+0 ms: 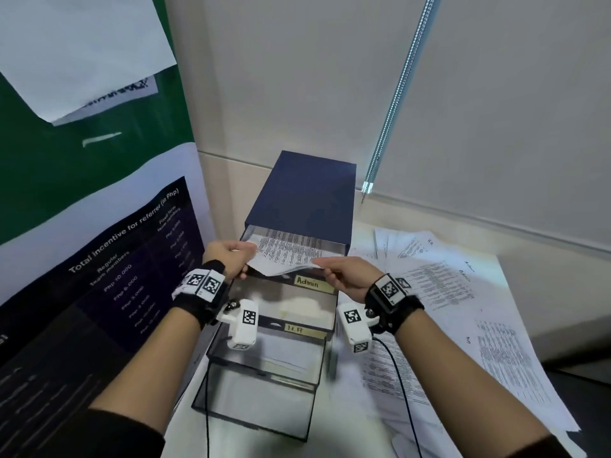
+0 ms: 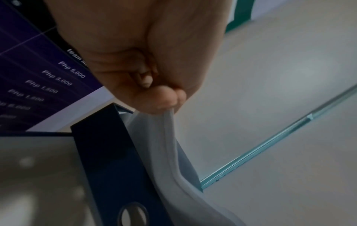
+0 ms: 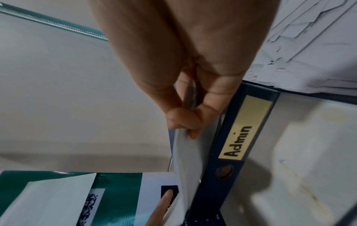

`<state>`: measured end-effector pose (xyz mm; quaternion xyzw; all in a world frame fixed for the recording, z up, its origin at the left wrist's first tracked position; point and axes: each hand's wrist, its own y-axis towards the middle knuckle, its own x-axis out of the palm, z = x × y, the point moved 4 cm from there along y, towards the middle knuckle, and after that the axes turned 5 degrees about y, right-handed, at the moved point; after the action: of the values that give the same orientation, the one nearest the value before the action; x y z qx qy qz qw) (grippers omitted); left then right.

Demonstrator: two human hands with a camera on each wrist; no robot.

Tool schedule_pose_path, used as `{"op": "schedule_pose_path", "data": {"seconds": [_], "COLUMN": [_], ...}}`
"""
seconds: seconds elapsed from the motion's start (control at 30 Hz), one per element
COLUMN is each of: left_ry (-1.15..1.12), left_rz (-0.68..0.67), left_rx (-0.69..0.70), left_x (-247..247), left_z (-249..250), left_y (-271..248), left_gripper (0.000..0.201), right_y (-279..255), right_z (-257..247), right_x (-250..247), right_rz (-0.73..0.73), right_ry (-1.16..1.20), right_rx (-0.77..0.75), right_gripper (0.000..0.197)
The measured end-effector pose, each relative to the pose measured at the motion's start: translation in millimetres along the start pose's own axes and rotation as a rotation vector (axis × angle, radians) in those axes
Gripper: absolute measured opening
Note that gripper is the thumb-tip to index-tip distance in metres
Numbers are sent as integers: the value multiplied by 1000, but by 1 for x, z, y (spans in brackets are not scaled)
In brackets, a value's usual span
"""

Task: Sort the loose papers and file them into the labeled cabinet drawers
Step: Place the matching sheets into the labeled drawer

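A dark blue desktop cabinet stands against the wall with several smoky drawers pulled out in steps. The top drawer bears the label "Admin", the one below "H.R". A printed sheet lies bowed over the Admin drawer, its far end inside. My left hand pinches its near left corner, and my right hand pinches its near right corner.
Loose printed papers are spread over the white table right of the cabinet. A poster covers the wall on the left. A blind's bead chain hangs behind. Cables run down from both wrists.
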<state>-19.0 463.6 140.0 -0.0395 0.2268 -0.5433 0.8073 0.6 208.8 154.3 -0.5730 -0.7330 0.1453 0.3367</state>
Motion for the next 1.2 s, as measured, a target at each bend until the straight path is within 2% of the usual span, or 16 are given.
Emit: {"op": "schedule_pose_path", "data": {"seconds": [0.13, 0.2, 0.27, 0.3, 0.37, 0.43, 0.5, 0.6, 0.67, 0.73, 0.83, 0.93, 1.0, 1.1, 1.2], "left_ry": [35, 218, 382, 474, 648, 653, 512, 293, 201, 168, 192, 367, 455, 619, 807], "left_rz": [94, 158, 150, 138, 162, 167, 43, -226, -403, -533, -572, -542, -502, -432, -408], "left_rx": [96, 158, 193, 221, 339, 505, 606, 680, 646, 526, 270, 120, 90, 91, 259], "left_x": [12, 14, 21, 26, 38, 55, 85, 152, 206, 262, 335, 392, 424, 466, 505], "left_z": [15, 24, 31, 36, 52, 72, 90, 111, 112, 94, 50, 9, -11, -16, -2], "left_y": [12, 16, 19, 18, 11, 0, -13, -38, -47, -44, -20, 7, 30, 69, 91], "left_gripper": [17, 23, 26, 24, 16, 11, 12, 10, 11, 21, 38, 57, 65, 66, 60], "right_y": [31, 44, 48, 46, 34, 18, 3, -4, -1, 4, 14, 28, 40, 54, 63], "right_z": [-13, -13, -14, -16, -22, -25, -20, -5, 12, 36, 75, 96, 104, 111, 115], "right_x": [-2, -6, -7, -11, -22, -44, -82, -161, -221, -280, -351, -391, -404, -410, -424], "right_rz": [27, 52, 4, -13, -65, -123, -127, 65, 245, 412, 575, 629, 613, 517, 570], "right_ry": [-7, -97, -164, -156, -142, -145, -146, -91, -49, -19, 8, -123, -309, -541, -535], "right_rx": [-21, -43, -49, -55, -77, -93, -83, -66, -47, -18, 67, 132, 133, 84, 48], "right_gripper": [10, 11, 4, 13, 31, 29, 26, 25, 27, 28, 32, 48, 58, 64, 46]}}
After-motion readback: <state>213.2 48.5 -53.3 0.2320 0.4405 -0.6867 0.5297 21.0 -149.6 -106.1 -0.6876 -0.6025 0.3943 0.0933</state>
